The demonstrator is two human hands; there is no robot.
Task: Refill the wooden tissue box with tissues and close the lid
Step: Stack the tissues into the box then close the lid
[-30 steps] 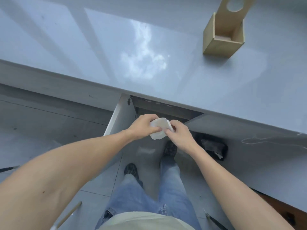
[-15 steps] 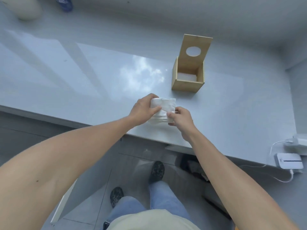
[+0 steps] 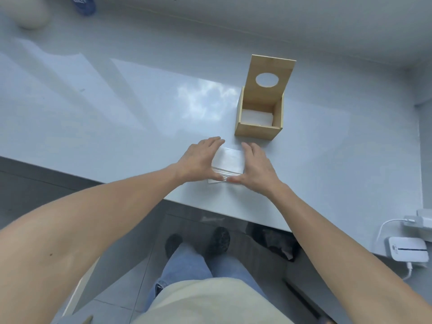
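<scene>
A white stack of tissues (image 3: 228, 161) lies flat on the glossy grey counter (image 3: 117, 127) near its front edge. My left hand (image 3: 200, 161) presses against the stack's left side and my right hand (image 3: 255, 166) against its right side, thumbs meeting at the near edge. Just beyond the stack stands the wooden tissue box (image 3: 259, 118), its lid (image 3: 271, 79) with a round hole tipped upright at the back. Some white tissue shows at the bottom inside the box.
A white device (image 3: 407, 251) with a cable and a charger (image 3: 418, 221) sit at the counter's right end. A pale rounded object (image 3: 30, 12) and a blue item (image 3: 84, 5) stand at the far left. The floor and my legs lie below the counter edge.
Both hands carried the tissue stack up from below the counter and set it down flat in front of the box. The fingers have spread along its sides.
</scene>
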